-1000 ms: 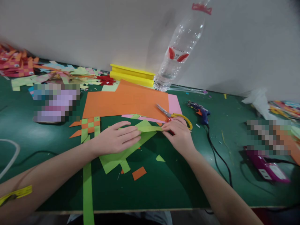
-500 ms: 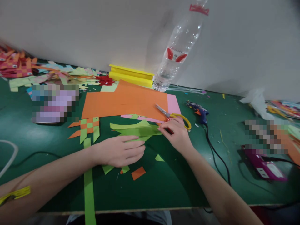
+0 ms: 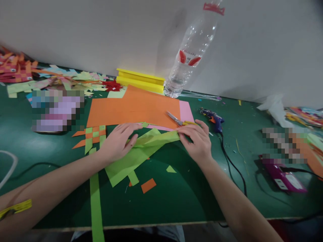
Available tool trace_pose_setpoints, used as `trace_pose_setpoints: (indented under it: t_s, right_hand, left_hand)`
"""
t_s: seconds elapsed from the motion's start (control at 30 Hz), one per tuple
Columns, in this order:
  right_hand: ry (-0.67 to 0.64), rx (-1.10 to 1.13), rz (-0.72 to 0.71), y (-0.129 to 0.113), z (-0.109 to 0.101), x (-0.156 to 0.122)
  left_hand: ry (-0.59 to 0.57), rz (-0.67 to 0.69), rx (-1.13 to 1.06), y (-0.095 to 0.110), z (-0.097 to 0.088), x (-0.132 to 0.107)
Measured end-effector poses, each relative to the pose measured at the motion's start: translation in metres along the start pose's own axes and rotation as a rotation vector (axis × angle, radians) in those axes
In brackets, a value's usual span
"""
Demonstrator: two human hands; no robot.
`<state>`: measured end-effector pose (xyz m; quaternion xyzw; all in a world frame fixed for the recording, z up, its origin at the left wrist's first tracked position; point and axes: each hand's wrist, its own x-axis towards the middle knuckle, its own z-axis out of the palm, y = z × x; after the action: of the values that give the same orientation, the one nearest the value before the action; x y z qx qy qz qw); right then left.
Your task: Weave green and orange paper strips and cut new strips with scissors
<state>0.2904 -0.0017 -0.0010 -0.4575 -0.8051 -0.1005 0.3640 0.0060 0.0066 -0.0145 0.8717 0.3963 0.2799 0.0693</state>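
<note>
A light green paper sheet (image 3: 131, 159) lies on the green table (image 3: 176, 198), partly folded along its upper edge. My left hand (image 3: 118, 141) rests on its left part, fingers stretched and pressing the fold. My right hand (image 3: 198, 139) pinches the sheet's right tip, fingers closed on the paper. Yellow-handled scissors (image 3: 180, 121) lie just behind my right hand, on the orange sheet (image 3: 133, 107) and pink sheet (image 3: 186, 111). A woven green-and-orange piece (image 3: 94, 136) sits left of my left hand.
A long green strip (image 3: 96, 205) hangs over the table's front edge. Small scraps (image 3: 148, 185) lie near the front. A clear bottle (image 3: 191, 53) and yellow paper stack (image 3: 141, 80) stand at the wall. A blue glue gun (image 3: 214, 119) with black cable lies to the right.
My left hand moved up from the lower part of the green sheet to its upper fold. The sheet spread flatter again. My right hand shifted slightly right, still at the tip.
</note>
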Motion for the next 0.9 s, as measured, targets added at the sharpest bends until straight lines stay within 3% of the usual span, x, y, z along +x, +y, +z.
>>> trace_pose_setpoints:
  t_s: [0.23,0.43,0.63,0.9]
  right_hand:
    - [0.117,-0.090,-0.057,-0.004,-0.003,0.000]
    - [0.317,-0.091,-0.138,-0.008,-0.002,0.004]
    - [0.315,-0.136,-0.038,-0.003,-0.003,0.002]
    - [0.301,-0.114,0.115,0.003,0.001,-0.001]
  left_hand:
    - [-0.129,-0.041,-0.170,-0.004,-0.001,0.002]
    - [-0.164,-0.069,-0.352,-0.003,-0.006,0.000]
    - [-0.141,-0.273,-0.492,-0.006,-0.008,-0.001]
    - [-0.113,-0.347,-0.743,-0.003,-0.012,0.004]
